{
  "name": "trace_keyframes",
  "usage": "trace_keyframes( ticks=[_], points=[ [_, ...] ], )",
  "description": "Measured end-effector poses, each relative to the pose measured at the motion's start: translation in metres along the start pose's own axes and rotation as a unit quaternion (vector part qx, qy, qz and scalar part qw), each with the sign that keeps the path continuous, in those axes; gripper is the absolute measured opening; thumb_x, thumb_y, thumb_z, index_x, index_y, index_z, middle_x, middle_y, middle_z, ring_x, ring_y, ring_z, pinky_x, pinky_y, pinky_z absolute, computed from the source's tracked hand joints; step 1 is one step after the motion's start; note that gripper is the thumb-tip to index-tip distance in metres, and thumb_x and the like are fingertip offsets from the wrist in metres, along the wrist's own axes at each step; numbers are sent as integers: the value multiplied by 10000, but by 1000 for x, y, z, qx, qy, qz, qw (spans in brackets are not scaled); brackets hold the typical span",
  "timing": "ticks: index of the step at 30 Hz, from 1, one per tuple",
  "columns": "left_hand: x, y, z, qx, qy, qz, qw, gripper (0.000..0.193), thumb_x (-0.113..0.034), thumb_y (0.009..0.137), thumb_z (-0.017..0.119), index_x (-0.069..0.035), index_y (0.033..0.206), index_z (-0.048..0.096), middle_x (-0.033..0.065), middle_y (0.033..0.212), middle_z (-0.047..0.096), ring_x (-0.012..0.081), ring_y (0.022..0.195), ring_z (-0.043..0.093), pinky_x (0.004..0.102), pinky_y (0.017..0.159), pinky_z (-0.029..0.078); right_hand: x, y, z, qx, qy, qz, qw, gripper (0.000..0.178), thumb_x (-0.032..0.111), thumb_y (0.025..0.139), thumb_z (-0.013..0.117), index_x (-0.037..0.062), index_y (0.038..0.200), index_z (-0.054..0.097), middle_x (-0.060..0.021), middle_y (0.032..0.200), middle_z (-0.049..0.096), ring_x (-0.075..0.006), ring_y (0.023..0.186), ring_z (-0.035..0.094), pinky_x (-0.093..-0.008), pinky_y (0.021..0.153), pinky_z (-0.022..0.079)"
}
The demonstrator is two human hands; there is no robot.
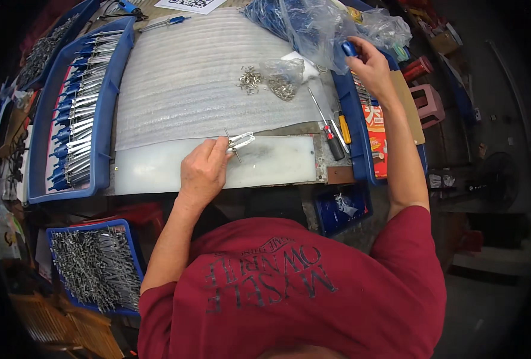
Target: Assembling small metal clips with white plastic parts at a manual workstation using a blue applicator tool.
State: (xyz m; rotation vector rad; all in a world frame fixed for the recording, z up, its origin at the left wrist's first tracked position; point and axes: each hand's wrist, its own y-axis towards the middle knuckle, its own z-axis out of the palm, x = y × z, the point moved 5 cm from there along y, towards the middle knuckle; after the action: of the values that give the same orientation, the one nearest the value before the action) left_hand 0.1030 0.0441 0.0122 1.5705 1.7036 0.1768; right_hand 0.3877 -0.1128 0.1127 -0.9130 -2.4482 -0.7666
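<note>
My left hand point(204, 169) pinches a slim silver metal fitting point(241, 141) with paired arms, just above a white board point(277, 158) at the bench's near edge. My right hand point(370, 70) is raised at the far right, its fingers closed on a small blue plastic piece point(350, 48). Beside that hand lies a large clear bag of blue plastic parts point(277, 23). Small metal screws or pins point(250, 80) lie loose on the foam sheet point(181, 84), and more fill a small clear bag point(283, 87).
A red-and-black screwdriver point(334, 143) and a yellow-handled tool point(344, 129) lie right of the board. Blue trays flank the foam: the left tray point(102, 143) holds blue-and-silver assemblies, the right tray point(361, 137) an orange package. A lower bin point(135, 251) is heaped with metal parts.
</note>
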Motion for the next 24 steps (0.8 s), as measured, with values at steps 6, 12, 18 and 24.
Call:
trace_keyframes(
  ticks=[6, 12, 18, 24],
  points=[
    [-17, 1, -14, -30, -30, 21, 999, 236, -67, 702, 596, -31, 917, 507, 86, 687, 477, 249, 579, 504, 338, 492, 410, 56, -67, 15, 109, 123, -1, 986, 418, -15, 739, 545, -26, 1143, 439, -31, 1001, 513, -79, 891, 479, -202, 777, 388],
    [-31, 0, -23, -18, -33, 33, 999, 228, -68, 699, 602, -34, 902, 504, 80, 673, 468, 237, 555, 494, 330, 473, 401, 82, -105, 41, 179, 166, 36, 969, 395, -5, 741, 548, -15, 1123, 453, -39, 985, 516, -77, 880, 488, -203, 734, 417],
    [-35, -7, -30, -18, -22, 32, 999, 228, -71, 700, 602, -34, 904, 506, 76, 667, 466, 231, 551, 495, 327, 466, 402, 109, -120, 56, 148, 115, -110, 976, 342, 46, 707, 575, -1, 1043, 536, -81, 926, 571, -118, 818, 534, -231, 694, 425],
    [-36, -10, -33, -21, -23, 35, 999, 230, -70, 698, 603, -28, 902, 507, 77, 651, 457, 227, 555, 500, 327, 467, 404, 105, -130, 72, 168, 163, -118, 965, 319, 92, 760, 559, -10, 1060, 529, -85, 940, 572, -135, 804, 532, -233, 702, 419]
  ],
)
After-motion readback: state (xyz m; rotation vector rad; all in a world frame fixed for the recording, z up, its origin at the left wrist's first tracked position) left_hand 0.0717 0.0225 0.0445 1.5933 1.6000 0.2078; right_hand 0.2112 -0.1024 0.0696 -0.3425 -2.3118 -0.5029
